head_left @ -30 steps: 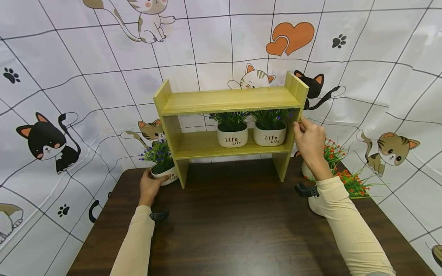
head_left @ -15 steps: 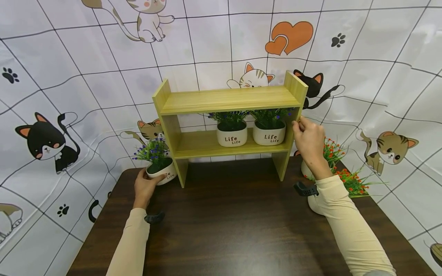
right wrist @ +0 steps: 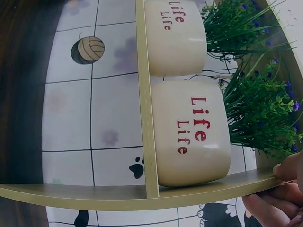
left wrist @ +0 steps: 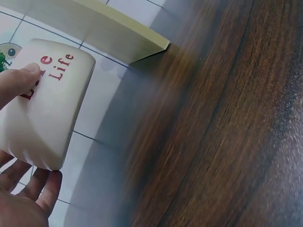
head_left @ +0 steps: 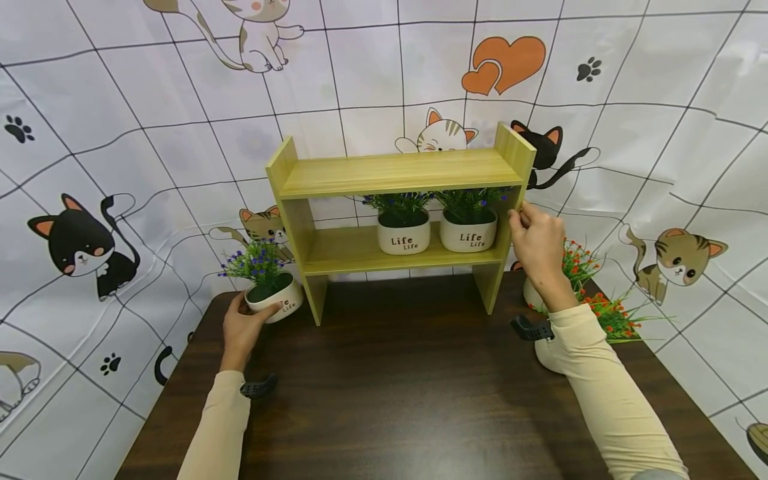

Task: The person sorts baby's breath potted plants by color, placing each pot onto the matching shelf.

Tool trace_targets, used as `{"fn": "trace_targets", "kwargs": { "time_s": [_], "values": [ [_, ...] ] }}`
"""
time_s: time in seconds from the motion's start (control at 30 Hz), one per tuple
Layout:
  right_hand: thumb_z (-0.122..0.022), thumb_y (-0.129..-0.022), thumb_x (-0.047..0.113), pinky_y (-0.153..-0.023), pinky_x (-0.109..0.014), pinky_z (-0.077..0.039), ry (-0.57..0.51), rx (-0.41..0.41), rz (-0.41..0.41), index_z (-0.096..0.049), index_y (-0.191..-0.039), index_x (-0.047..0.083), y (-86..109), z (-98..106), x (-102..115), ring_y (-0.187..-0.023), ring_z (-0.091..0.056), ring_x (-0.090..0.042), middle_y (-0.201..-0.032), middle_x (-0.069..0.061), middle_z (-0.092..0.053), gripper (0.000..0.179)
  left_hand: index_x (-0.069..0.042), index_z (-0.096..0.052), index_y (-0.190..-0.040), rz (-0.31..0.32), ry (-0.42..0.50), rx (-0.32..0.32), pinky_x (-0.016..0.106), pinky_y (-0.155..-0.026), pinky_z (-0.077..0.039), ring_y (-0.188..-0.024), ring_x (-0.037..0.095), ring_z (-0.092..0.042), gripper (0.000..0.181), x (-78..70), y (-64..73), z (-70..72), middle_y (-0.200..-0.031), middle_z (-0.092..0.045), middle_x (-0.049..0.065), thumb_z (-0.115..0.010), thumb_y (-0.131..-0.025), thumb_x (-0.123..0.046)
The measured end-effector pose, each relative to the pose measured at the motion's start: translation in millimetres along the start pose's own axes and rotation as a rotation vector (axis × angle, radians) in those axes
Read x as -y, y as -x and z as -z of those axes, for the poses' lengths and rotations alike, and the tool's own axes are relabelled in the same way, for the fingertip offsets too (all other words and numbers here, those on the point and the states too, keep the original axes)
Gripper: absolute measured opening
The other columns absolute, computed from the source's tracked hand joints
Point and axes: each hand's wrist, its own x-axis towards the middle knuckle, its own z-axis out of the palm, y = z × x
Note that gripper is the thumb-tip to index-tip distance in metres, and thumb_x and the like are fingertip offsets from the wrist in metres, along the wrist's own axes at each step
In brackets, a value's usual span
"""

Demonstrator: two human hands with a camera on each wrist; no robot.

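My left hand (head_left: 241, 333) grips a white oval flowerpot (head_left: 289, 301) with purple-flowered greenery, left of the yellow wooden shelf (head_left: 390, 175). In the left wrist view the thumb presses on the pot's "Life" lettering and the other fingers curl around its opposite side. The pot leans slightly and appears to be off the table. My right hand (head_left: 538, 243) pinches the front edge of the shelf's right side panel between thumb and fingers. Two matching potted plants, a left one (head_left: 404, 237) and a right one (head_left: 468, 235), stand upright side by side on the lower board.
On the right, partly behind my right arm, stand pots with orange-red flowers (head_left: 612, 317). The dark wooden table (head_left: 384, 387) carries the shelf. Behind it hangs a white gridded wall sheet (head_left: 372, 73) with cartoon cats.
My left hand has moved the purple-flowered pot a little leftward, away from the shelf's left panel. The right hand stays on the right panel, and the shelf has not moved.
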Motion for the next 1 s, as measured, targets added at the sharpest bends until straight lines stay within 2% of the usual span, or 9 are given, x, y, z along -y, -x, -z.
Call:
{"fn": "trace_targets", "kwargs": {
  "time_s": [0.23, 0.5, 0.63, 0.7, 0.77, 0.87, 1.0],
  "values": [
    [-0.068, -0.102, 0.005, -0.044, -0.015, -0.02, -0.005, 0.002, 0.005, -0.078, -0.098, -0.007, 1.0, -0.7, 1.4, -0.043, -0.028, 0.011, -0.054, -0.014, -0.061, 0.016, -0.01, -0.031, -0.168, -0.008, -0.012, -0.013, 0.055, -0.119, -0.041, -0.149, 0.038, -0.046, 0.105, -3.3, 9.2, 8.8, -0.164, -0.046, 0.02, -0.088, -0.088, -0.046],
    [-0.067, -0.102, 0.004, -0.044, -0.015, -0.02, -0.004, 0.006, -0.001, -0.078, -0.1, -0.009, 0.3, -0.2, 2.4, -0.042, -0.03, 0.007, -0.055, -0.017, -0.062, 0.017, -0.011, -0.032, -0.168, -0.025, -0.006, -0.017, 0.054, -0.114, -0.045, -0.146, 0.036, -0.049, 0.103, -9.9, 18.1, 15.8, -0.162, -0.049, 0.02, -0.087, -0.088, -0.046],
    [-0.066, -0.102, 0.004, -0.044, -0.015, -0.02, -0.001, 0.008, -0.004, -0.077, -0.1, -0.01, 0.2, 0.0, 2.5, -0.042, -0.03, 0.005, -0.053, -0.017, -0.06, 0.018, -0.014, -0.033, -0.168, -0.017, -0.013, -0.023, 0.033, -0.099, -0.052, -0.14, 0.034, -0.054, 0.101, -13.6, 23.1, 19.0, -0.159, -0.051, 0.018, -0.087, -0.089, -0.047],
    [-0.067, -0.102, 0.004, -0.043, -0.016, -0.02, -0.004, 0.008, -0.003, -0.077, -0.101, -0.01, 0.9, 0.1, 2.3, -0.041, -0.029, 0.006, -0.053, -0.016, -0.059, 0.017, -0.016, -0.035, -0.168, -0.011, -0.02, -0.029, 0.021, -0.089, -0.049, -0.136, 0.031, -0.056, 0.099, -15.0, 25.9, 20.5, -0.157, -0.053, 0.017, -0.086, -0.089, -0.047],
    [-0.067, -0.102, 0.004, -0.044, -0.016, -0.019, -0.002, 0.007, -0.002, -0.077, -0.101, -0.01, 1.2, -0.2, 1.8, -0.041, -0.028, 0.007, -0.052, -0.015, -0.058, 0.017, -0.017, -0.037, -0.167, -0.007, -0.017, -0.036, 0.014, -0.082, -0.046, -0.132, 0.028, -0.057, 0.098, -16.8, 28.4, 21.6, -0.155, -0.054, 0.016, -0.087, -0.088, -0.047],
    [-0.067, -0.102, 0.004, -0.044, -0.016, -0.02, -0.002, 0.003, -0.006, -0.078, -0.102, -0.01, 1.1, -0.4, 1.3, -0.042, -0.029, 0.007, -0.052, -0.016, -0.059, 0.017, -0.018, -0.039, -0.166, -0.007, -0.012, -0.047, 0.011, -0.079, -0.046, -0.129, 0.024, -0.058, 0.096, -19.1, 31.8, 22.6, -0.152, -0.056, 0.014, -0.088, -0.088, -0.047],
    [-0.067, -0.102, 0.004, -0.044, -0.014, -0.021, -0.006, 0.0, -0.012, -0.078, -0.105, -0.009, 0.4, -0.2, 1.3, -0.044, -0.032, 0.007, -0.055, -0.018, -0.062, 0.018, -0.018, -0.041, -0.165, -0.023, 0.002, -0.054, 0.012, -0.082, -0.047, -0.13, 0.024, -0.059, 0.094, -22.4, 36.6, 24.7, -0.15, -0.058, 0.013, -0.087, -0.088, -0.047]
  ]
}}
